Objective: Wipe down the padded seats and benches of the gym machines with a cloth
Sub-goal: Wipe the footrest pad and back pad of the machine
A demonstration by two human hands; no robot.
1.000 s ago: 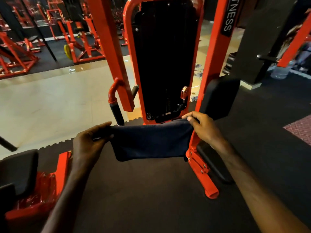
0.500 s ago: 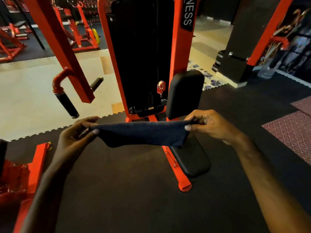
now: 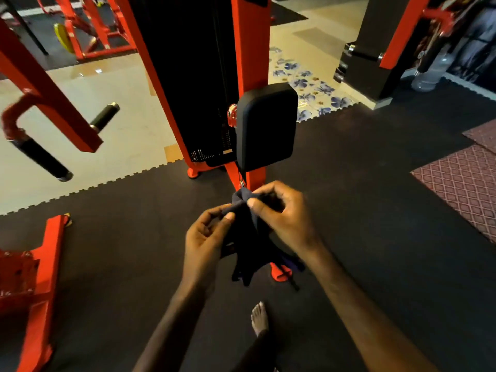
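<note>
Cloth gathered in both hands before the red machine (image 3: 249,49)

The upright black pad (image 3: 267,126) stands just beyond; the dark cloth (image 3: 248,237) hangs limp between left hand (image 3: 205,237) and right hand (image 3: 281,216), each pinching its top edge; it looks soft, light, best bunched in one palm

— What covers the floor (image 3: 362,210) here?
— Dark rubber matting, its toothed edge meeting pale tile (image 3: 120,140).
— And on the matting?
— The orange machine frame (image 3: 249,63), a bare foot (image 3: 259,319), a patterned red mat (image 3: 461,181).
</note>
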